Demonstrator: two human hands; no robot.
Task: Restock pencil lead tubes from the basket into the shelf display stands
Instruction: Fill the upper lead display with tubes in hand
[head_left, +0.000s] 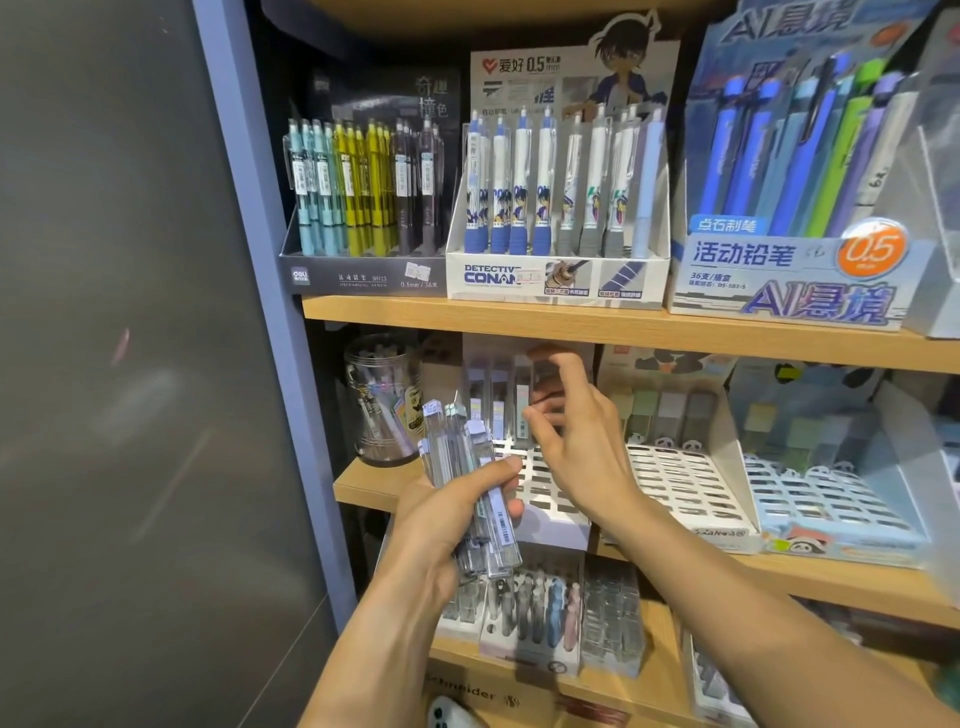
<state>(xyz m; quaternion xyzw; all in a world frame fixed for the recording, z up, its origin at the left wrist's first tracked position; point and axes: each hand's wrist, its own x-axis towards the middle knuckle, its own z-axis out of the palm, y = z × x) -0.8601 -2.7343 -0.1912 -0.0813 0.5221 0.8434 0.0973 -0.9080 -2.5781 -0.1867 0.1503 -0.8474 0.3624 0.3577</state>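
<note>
Restocking was under way but far from done at the middle shelf (779, 569), judging by the bare slots. The left hand (441, 525) gripped a bundle of lead tubes (467, 467), fingers (506, 465) curled round them, at about 7 o'clock from the white stand (550, 519). The right hand (576, 431) reached into that stand's back row, fingers pinched on a dark tube (545, 371) that was blurred; whether it was seated could not be told. A few tubes stood in the back row (498, 400) at 9 o'clock from the right hand, while most of the slotted grid in front lay unfilled. At 3 o'clock, the panda stand (670, 478) held four tubes and many open slots. The basket was out of view.
</note>
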